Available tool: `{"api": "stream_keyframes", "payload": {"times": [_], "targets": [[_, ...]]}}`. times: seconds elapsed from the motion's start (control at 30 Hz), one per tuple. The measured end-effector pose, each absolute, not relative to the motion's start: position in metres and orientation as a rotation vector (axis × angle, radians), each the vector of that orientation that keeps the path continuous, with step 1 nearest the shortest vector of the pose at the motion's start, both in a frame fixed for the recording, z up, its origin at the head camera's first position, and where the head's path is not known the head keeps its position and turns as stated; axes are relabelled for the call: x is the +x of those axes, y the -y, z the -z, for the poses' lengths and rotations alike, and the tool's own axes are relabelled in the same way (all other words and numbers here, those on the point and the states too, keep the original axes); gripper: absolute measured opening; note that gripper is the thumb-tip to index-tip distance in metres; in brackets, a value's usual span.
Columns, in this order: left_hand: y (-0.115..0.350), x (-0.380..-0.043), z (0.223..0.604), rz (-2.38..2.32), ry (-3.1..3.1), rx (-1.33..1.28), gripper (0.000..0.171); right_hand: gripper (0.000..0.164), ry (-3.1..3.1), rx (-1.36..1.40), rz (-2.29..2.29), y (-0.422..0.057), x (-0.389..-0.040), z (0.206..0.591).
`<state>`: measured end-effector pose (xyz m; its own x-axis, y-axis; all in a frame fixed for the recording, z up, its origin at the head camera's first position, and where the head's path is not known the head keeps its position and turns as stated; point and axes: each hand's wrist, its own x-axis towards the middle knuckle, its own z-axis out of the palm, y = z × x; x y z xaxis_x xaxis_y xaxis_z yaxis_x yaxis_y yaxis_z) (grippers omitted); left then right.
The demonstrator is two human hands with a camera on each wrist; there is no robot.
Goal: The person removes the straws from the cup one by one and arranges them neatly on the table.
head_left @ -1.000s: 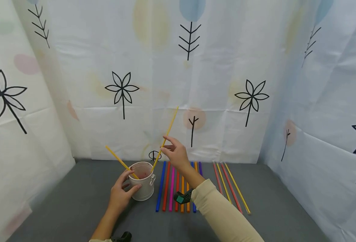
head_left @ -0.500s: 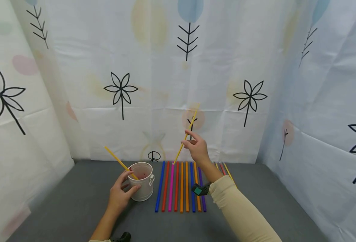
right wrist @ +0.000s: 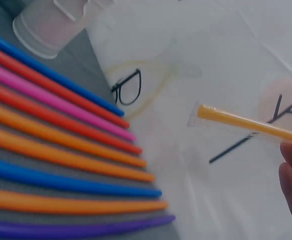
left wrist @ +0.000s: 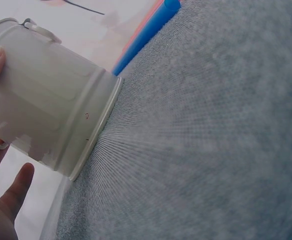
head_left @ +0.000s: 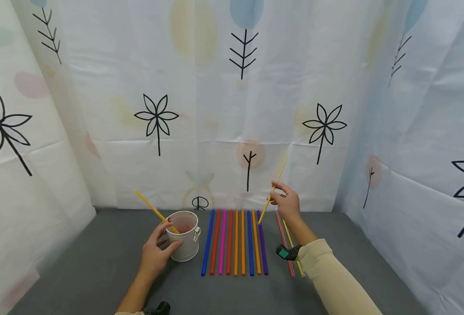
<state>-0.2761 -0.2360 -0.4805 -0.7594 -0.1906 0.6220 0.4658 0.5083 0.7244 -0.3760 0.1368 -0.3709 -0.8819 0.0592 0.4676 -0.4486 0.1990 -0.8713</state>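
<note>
My left hand (head_left: 156, 249) grips the side of a small white metal bucket (head_left: 184, 247), with thumb and fingers apart around its wall. A yellow straw (head_left: 148, 202) leans out of the bucket's left rim. Farther right, my right hand (head_left: 288, 204) pinches a yellow straw (right wrist: 241, 120) in a clear wrapper, held tilted above the right end of a row of straws. Its lower end overlaps the purple straw (head_left: 263, 251) in the head view. In the left wrist view the bucket (left wrist: 41, 95) stands on the cloth, and part of the left hand (left wrist: 1, 210) shows beside it.
Several loose straws lie side by side, from a blue straw (head_left: 207, 245) to the purple one. Right of them lie a wrapped red straw (head_left: 285, 236) and a wrapped yellow straw (head_left: 289, 236), partly behind my right arm. A patterned cloth backdrop (head_left: 216, 109) surrounds the grey table (head_left: 98, 262).
My right hand has carried the wrapped yellow straw away from the bucket, rightward past the row of straws. My left hand and the bucket have stayed put.
</note>
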Motion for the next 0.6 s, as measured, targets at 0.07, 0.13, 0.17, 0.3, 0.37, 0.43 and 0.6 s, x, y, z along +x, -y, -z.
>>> {"api": "stream_keyframes", "payload": {"times": [0.07, 0.13, 0.17, 0.3, 0.37, 0.43, 0.6], "targets": [[0.236, -0.276, 0.481, 1.274, 2.090, -0.226, 0.059, 0.035, 2.092, 0.341, -1.705, -0.145, -0.376, 0.378], [0.236, -0.276, 0.481, 1.275, 2.093, -0.224, 0.059, 0.034, 2.096, 0.316, -1.695, -0.152, -0.376, 0.384], [0.236, -0.276, 0.482, 1.273, 2.096, -0.223, 0.059, 0.033, 2.100, 0.303, -1.688, -0.155, -0.376, 0.386], [0.237, -0.276, 0.482, 1.280, 2.098, -0.219, 0.059, 0.031, 2.137, 0.243, -1.665, -0.168, -0.374, 0.395], [0.237, -0.277, 0.482, 1.280, 2.101, -0.219, 0.060, 0.031, 2.170, 0.223, -1.650, -0.174, -0.371, 0.398], [0.238, -0.278, 0.482, 1.283, 2.105, -0.220, 0.060, 0.031, 2.194, 0.201, -1.650, -0.181, -0.369, 0.403], [0.239, -0.278, 0.484, 1.287, 2.109, -0.214, 0.060, 0.034, 2.269, 0.179, -1.588, -0.198, -0.368, 0.416]]}}
